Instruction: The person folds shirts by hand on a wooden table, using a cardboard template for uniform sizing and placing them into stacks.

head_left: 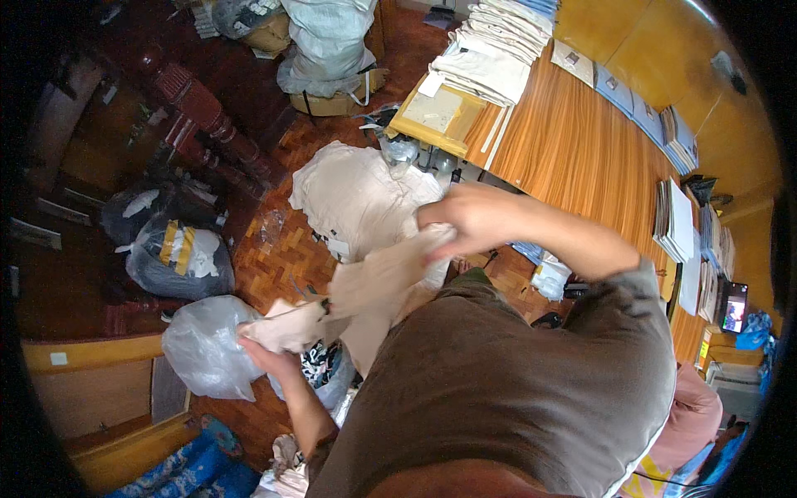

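A cream garment [378,286] is stretched between my two hands in front of my body, partly blurred by motion. My left hand [270,357] is closed on a bunched end at the lower left. Farther up and to the right, my right hand [465,220] grips the opposite end. Beyond the held garment lies a heap of cream cloth [357,191], with a small white tag near its lower edge. The exact kind of garment cannot be made out.
A wooden table [573,124] at the right bears a stack of folded cream garments [490,58] and flat packets [677,220]. Clear plastic bags [207,344] and a dark taped bag [178,257] sit on the parquet floor at left. A white sack [328,41] stands at the back.
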### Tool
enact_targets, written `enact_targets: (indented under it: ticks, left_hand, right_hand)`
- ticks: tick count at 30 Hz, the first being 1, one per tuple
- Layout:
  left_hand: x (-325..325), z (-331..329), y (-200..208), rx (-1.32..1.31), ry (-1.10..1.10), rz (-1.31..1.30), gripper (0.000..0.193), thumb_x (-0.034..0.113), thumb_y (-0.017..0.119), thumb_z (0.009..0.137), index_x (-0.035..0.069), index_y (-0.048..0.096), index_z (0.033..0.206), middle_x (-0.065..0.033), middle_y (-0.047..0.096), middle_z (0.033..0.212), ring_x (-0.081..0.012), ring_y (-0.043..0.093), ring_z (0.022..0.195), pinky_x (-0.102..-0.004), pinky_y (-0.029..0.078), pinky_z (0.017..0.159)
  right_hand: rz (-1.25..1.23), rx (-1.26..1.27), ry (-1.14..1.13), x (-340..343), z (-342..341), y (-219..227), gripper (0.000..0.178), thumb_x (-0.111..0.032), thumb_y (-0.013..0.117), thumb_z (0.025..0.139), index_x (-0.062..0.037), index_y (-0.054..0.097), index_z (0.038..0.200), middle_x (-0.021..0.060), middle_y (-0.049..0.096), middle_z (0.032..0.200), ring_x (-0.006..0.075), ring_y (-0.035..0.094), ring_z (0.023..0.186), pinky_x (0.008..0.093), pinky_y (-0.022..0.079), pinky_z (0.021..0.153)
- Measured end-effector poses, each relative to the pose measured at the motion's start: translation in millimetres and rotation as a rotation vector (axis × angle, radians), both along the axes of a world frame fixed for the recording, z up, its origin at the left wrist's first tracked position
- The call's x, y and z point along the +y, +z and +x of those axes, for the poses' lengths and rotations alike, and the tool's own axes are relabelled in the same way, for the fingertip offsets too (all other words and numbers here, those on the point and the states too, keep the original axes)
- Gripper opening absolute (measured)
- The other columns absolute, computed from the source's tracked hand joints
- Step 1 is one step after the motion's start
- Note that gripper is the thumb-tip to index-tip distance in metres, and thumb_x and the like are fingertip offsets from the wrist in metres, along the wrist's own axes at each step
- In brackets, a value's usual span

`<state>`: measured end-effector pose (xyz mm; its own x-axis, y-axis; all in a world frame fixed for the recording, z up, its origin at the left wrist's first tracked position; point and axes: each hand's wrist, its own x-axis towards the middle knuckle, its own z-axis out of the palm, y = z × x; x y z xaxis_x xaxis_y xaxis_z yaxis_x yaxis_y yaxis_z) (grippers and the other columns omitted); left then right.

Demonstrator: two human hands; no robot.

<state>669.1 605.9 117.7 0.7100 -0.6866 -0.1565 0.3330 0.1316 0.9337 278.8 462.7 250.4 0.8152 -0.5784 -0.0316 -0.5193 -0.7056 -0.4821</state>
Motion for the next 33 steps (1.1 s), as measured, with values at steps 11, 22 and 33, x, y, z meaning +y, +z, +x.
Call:
enact_targets:
  ticks: [11,22,33]
  left_hand:
    - [-22.1,129.2,39.7,-1.488,-0.047,-0.074,0.038,0.016,0.073,0.093,-0.001,0.071,0.127,-0.0188,0.075,0.122,-0.0309,0.070,0.115,-0.0419,0.054,0.100]
    - [-37.2,35.2,-21.0,-0.971,-1.007,0.654,0.027,0.013,0.073,0.094,-0.002,0.075,0.117,-0.0147,0.077,0.119,-0.0232,0.072,0.107,-0.0380,0.054,0.093]
    - [-143.3,-268.0,63.7,-0.131,-1.796,-0.220,0.040,0.015,0.071,0.096,-0.005,0.065,0.130,-0.0076,0.072,0.116,-0.0136,0.065,0.108,-0.0299,0.052,0.093]
  right_hand:
    - [-0.858,-0.546,-0.157,-124.4,165.8,-61.9,0.025,-0.019,0.066,0.091,-0.0165,0.078,0.112,0.0110,0.076,0.093,0.0314,0.074,0.079,0.0458,0.059,0.068]
    - [0.227,-0.086,-0.327,-10.1,-71.4,-113.9,0.033,-0.033,0.083,0.089,-0.0035,0.076,0.100,0.0123,0.075,0.083,0.0212,0.072,0.078,0.0399,0.054,0.071]
    - [0.865,0.430,-0.417,70.9,-410.3,80.3,0.057,-0.048,0.095,0.071,-0.0030,0.079,0.103,0.0133,0.078,0.087,0.0245,0.073,0.077,0.0394,0.058,0.073]
